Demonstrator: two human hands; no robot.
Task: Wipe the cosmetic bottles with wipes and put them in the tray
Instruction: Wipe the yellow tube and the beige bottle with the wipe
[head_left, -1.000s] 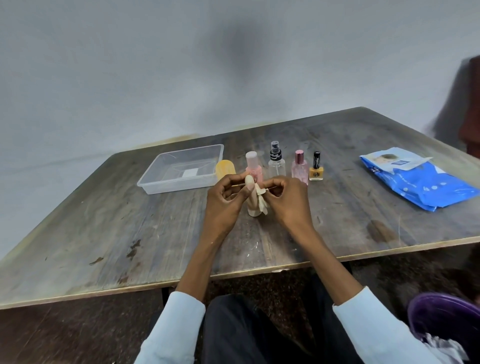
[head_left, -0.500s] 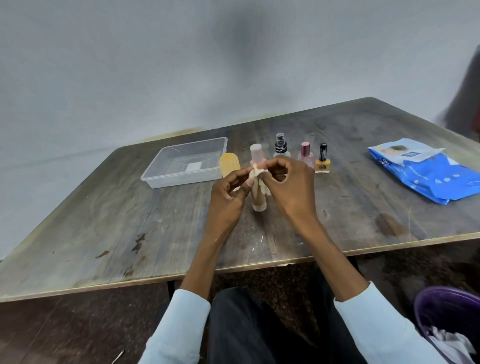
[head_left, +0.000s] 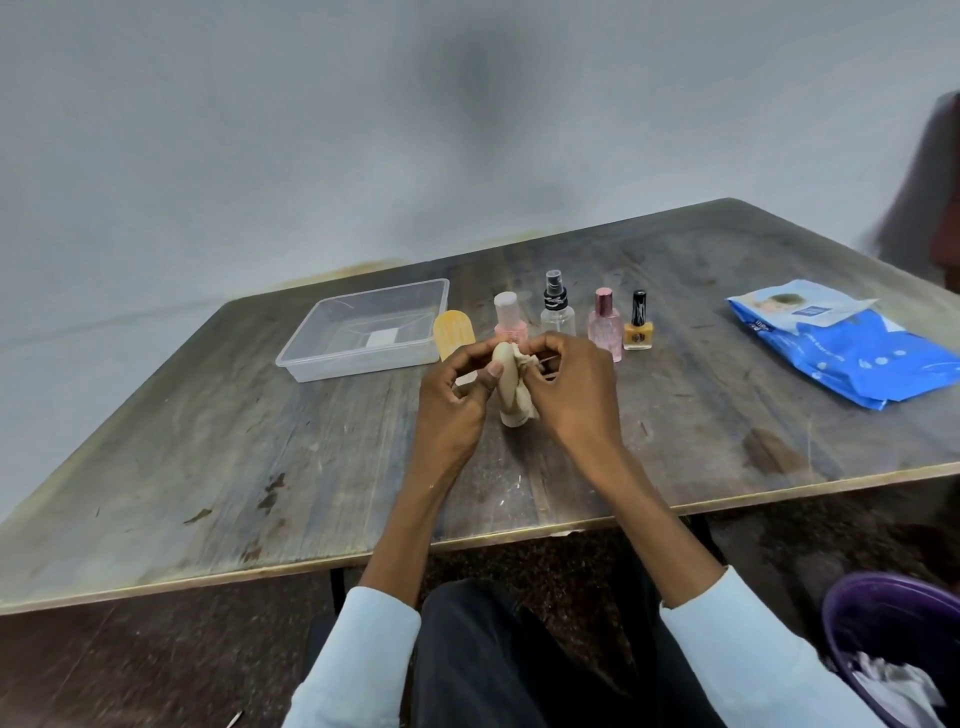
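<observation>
Looks like a plain spare room or basic workspace rather than a shop or lab. There's a bare pale wall (head_left: 260, 130) with no decor, and a worn, scratched wooden table (head_left: 208, 467) pushed up near it with stains along its front edge. A purple bin (head_left: 883, 623) with crumpled paper sits on the dark floor (head_left: 130, 670) off the table's front right corner.

From where I stand, nothing can be read. The blue plastic wipes pack (head_left: 852, 345) on the grey wooden desk (head_left: 260, 457) carries a small dark-blue badge and white lettering, too blurred to make out. The small yellow nail-polish bottle (head_left: 638, 330) bears dark print, also illegible.
</observation>
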